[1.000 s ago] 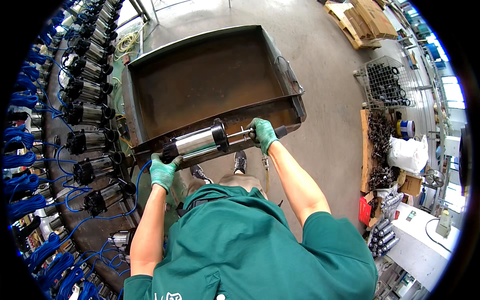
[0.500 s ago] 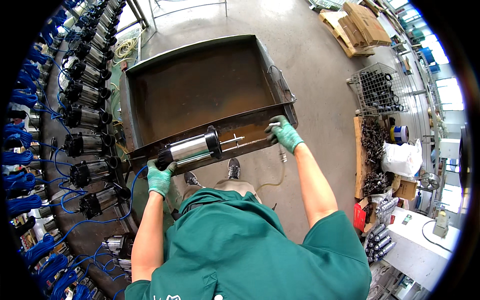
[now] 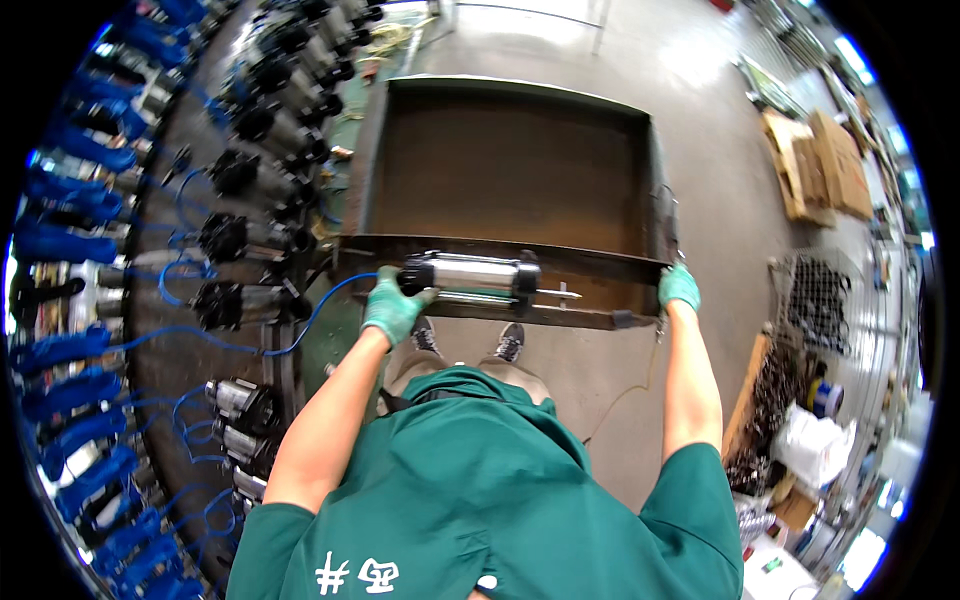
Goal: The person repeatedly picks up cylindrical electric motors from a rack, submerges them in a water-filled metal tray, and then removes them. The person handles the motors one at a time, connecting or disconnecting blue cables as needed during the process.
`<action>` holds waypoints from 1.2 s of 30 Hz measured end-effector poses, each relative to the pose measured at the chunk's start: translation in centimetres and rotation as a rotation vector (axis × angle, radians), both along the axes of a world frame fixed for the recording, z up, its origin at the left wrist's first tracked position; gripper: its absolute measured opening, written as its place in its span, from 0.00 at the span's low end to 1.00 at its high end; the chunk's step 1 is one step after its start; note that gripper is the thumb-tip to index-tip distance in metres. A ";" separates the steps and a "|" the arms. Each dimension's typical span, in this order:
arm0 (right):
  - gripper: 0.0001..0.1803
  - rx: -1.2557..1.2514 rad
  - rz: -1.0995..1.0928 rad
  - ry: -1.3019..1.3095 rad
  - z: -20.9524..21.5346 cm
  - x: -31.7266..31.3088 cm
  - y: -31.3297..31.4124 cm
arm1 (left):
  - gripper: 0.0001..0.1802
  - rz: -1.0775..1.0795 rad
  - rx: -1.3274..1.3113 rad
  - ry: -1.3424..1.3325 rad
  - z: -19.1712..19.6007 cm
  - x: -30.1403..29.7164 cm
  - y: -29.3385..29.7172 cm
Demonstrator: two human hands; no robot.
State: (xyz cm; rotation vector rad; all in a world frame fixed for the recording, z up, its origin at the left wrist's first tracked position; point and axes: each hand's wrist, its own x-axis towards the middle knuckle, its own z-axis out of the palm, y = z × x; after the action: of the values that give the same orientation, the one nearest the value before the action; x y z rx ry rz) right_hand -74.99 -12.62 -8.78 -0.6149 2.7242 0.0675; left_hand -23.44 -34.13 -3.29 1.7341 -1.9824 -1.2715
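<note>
A pump with a steel cylindrical body (image 3: 475,272) and black end caps lies level across the front ledge of a metal tank (image 3: 520,88). From its right end a thin shaft (image 3: 560,293) with a small cross-piece sticks out. My left hand (image 3: 393,305) in a green glove is closed around the black left end, where a blue cable (image 3: 325,298) comes out. At the tank's right front corner is my right hand (image 3: 679,288), also gloved, its fingers curled beside a hanging fitting. What those fingers hold is hidden.
Rows of similar pumps (image 3: 245,305) with bundled blue cables (image 3: 85,420) stand to my left. A thin pale hose (image 3: 640,385) runs on the floor. Flattened cardboard (image 3: 838,165), a wire basket (image 3: 815,300) of black parts and a white bag (image 3: 812,440) are on the right.
My view has turned, so the tank sits straighter and farther right. My right hand has gone from near the shaft to the tank's right corner. The left hand stays on the pump.
</note>
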 end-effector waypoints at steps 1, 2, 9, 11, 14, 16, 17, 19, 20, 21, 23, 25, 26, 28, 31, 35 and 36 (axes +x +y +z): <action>0.26 -0.019 -0.029 0.056 -0.2 0.0 0.4 | 0.36 0.004 0.023 0.016 1.0 -0.4 0.1; 0.29 -0.041 -0.039 0.121 1.0 1.4 -0.3 | 0.36 0.017 0.045 0.032 1.7 -0.4 0.2; 0.16 -0.805 0.342 -0.087 5.6 15.5 -6.9 | 0.32 -0.068 -0.255 -0.084 -3.2 4.5 -3.1; 0.16 -0.859 0.316 -0.268 8.2 22.0 -9.7 | 0.27 -0.046 -0.481 -0.203 -5.0 7.5 -6.2; 0.13 -0.889 0.458 -0.159 8.2 27.4 -12.6 | 0.24 -0.285 -0.558 -0.555 -2.6 9.9 -10.2; 0.11 -0.705 0.597 0.082 7.4 28.7 -13.5 | 0.29 -0.522 -0.663 -0.664 -3.5 12.0 -12.5; 0.10 -0.704 0.548 0.080 7.5 28.8 -13.8 | 0.29 -0.608 -0.638 -0.714 -3.9 12.6 -13.4; 0.09 -0.702 0.535 0.062 7.2 28.7 -13.7 | 0.27 -0.718 -0.603 -0.758 -4.7 13.0 -14.7; 0.09 -0.692 0.539 0.064 7.3 28.8 -13.6 | 0.26 -0.741 -0.593 -0.753 -5.0 13.0 -15.2; 0.09 -0.697 0.537 0.068 7.2 28.9 -13.7 | 0.25 -0.761 -0.582 -0.749 -5.2 13.1 -15.6; 0.09 -0.707 0.519 0.087 7.2 28.9 -13.5 | 0.21 -0.785 -0.522 -0.735 -4.1 11.8 -16.2; 0.09 -0.707 0.485 0.095 7.2 29.0 -13.7 | 0.15 -0.778 -0.527 -0.629 -2.7 11.6 -16.4; 0.09 -0.708 0.473 0.096 7.2 29.1 -13.8 | 0.14 -0.753 -0.479 -0.533 -2.9 11.9 -16.6; 0.09 -0.704 0.481 0.112 7.2 29.4 -13.9 | 0.15 -0.704 -0.384 -0.340 -2.7 11.9 -17.0; 0.09 -0.703 0.471 0.112 7.4 29.5 -14.0 | 0.13 -0.555 -0.341 -0.074 -2.5 12.2 -14.8; 0.09 -0.701 0.472 0.125 7.2 29.3 -14.0 | 0.13 -0.142 0.272 0.365 -2.5 13.5 -12.3; 0.09 -0.700 0.468 0.124 7.3 29.3 -13.9 | 0.13 -0.108 0.324 0.473 -3.4 13.6 -11.6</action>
State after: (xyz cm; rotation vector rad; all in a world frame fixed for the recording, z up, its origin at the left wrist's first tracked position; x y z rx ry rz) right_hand -45.69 -26.47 -1.49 -1.4657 2.6168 -0.7812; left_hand -9.83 -45.73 -6.72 1.2835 -1.6793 -1.9163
